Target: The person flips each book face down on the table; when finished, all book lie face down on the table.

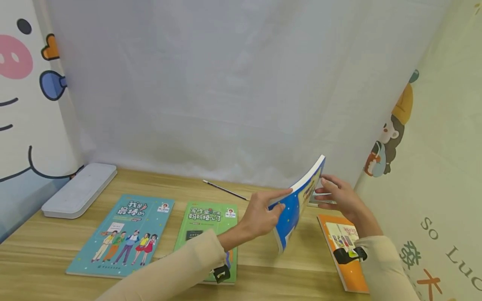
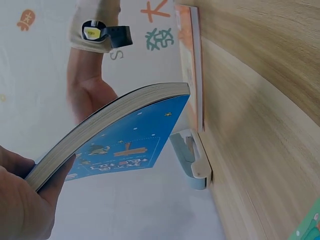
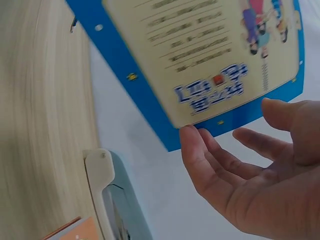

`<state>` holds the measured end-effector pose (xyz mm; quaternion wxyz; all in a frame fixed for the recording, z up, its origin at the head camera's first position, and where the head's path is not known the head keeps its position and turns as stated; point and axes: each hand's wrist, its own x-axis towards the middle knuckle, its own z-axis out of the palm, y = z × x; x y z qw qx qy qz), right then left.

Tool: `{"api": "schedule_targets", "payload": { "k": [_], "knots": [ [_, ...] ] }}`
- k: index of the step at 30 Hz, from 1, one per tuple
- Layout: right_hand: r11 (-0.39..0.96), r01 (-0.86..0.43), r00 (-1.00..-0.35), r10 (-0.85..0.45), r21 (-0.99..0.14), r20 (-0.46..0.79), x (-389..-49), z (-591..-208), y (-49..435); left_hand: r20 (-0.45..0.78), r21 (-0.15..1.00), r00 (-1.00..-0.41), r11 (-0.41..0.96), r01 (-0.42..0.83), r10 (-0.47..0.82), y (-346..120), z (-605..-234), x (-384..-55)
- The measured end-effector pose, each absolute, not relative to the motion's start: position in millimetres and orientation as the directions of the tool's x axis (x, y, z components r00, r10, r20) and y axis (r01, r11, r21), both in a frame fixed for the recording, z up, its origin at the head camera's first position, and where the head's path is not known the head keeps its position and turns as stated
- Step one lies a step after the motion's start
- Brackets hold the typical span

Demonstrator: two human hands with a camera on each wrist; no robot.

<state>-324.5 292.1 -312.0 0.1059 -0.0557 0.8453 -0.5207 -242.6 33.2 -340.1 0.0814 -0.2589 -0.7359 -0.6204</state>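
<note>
My left hand [image 1: 261,213] pinches a blue paperback book [image 1: 288,219] by one edge, thumb on one cover and fingers on the other. Tilted and slightly bowed, the book is held up above the wooden table. Its page edges [image 2: 115,107] show in the left wrist view. In the right wrist view, its cream back cover [image 3: 200,55] carries lines of print and small figures. My right hand [image 1: 340,198] is at the far edge of the book, fingers loosely bent and spread, fingertips [image 3: 190,135] right at the cover's border without gripping it.
On the wooden table [image 1: 150,184] lie a teal book [image 1: 124,234], a green book [image 1: 211,213] partly under my left arm, and an orange book [image 1: 335,242] by my right wrist. A pencil [image 1: 226,190], a white case [image 1: 80,190] and a light-blue-and-white object [image 2: 192,162] lie farther back.
</note>
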Motion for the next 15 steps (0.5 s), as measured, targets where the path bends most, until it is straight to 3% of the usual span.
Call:
{"api": "schedule_targets", "payload": {
  "k": [9, 15],
  "knots": [
    [0.353, 0.068, -0.947, -0.27, -0.933, -0.172, -326.1, -334.8, 296.5, 0.437, 0.887, -0.864, 0.039, 0.46, 0.251, 30.1, -335.4, -238.5],
    [0.153, 0.101, -0.923, -0.355, -0.983, -0.151, -327.2, -352.4, 294.5, 0.415, 0.905, -0.878, -0.006, 0.426, 0.238, 28.8, -332.8, -238.3]
  ]
}}
